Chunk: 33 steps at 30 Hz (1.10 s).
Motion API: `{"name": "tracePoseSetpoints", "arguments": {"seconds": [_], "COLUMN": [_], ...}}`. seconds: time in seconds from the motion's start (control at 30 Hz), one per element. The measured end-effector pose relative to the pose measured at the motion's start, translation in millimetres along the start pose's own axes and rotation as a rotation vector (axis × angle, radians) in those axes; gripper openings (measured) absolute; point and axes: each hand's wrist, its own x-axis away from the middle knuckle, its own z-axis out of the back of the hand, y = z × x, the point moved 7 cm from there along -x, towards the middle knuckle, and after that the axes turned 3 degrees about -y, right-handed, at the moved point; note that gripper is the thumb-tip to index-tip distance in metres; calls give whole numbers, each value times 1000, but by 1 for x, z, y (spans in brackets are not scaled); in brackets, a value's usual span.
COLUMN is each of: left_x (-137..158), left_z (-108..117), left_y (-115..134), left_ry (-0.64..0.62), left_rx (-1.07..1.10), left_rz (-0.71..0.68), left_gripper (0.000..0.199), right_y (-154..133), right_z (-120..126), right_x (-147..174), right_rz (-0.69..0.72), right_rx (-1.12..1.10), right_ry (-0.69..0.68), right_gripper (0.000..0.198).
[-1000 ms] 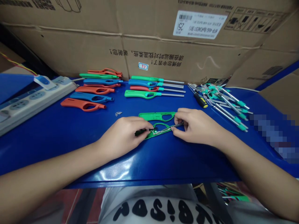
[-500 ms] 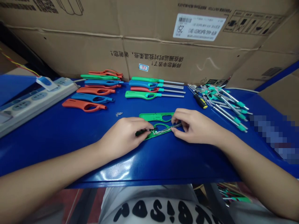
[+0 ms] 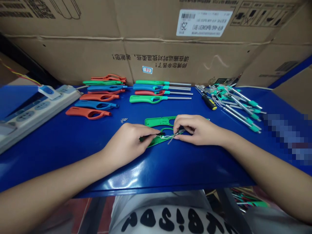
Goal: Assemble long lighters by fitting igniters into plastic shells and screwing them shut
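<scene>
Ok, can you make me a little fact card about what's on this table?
Left grip: pinching a black part
Right grip: holding a slim grey piece, kind unclear
Between them: green lighter handle half with white wires
Behind it: another green half
Middle row: four long-necked lighters
Back left: orange, blue, red and green handle shells
Right: metal tube pile, screwdriver at its edge
Left: white power strip
Tiny bits: silver pieces, maybe screws

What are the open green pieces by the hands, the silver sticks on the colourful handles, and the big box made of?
Open green pieces: probably hard plastic, smooth-looking, evenly coloured, with moulded shapes.
Silver sticks: likely metal, from their shiny grey look; maybe coated.
Big box: cardboard, dull brown, with creases and printing.
</scene>
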Motion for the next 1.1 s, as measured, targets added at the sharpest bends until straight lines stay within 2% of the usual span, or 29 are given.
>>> {"name": "tracePoseSetpoints", "arguments": {"seconds": [0.33, 0.53, 0.83, 1.1], "left_x": [0, -1, 7, 18], "left_z": [-2, -4, -6, -15], "left_y": [0, 0, 13, 40], "left_ry": [-24, -8, -102, -183], "left_rx": [-23, -51, -193, -509], "left_rz": [76, 67, -38, -174], "left_gripper": [19, 19, 23, 33], "right_y": [-3, -4, -7, -5], "right_z": [0, 0, -2, -3], "right_x": [1, 0, -1, -1], "right_rz": [-2, -20, -37, -43], "right_rx": [37, 59, 48, 68], "right_ry": [-21, -31, -54, -58], "right_gripper": [6, 5, 4, 6]}}
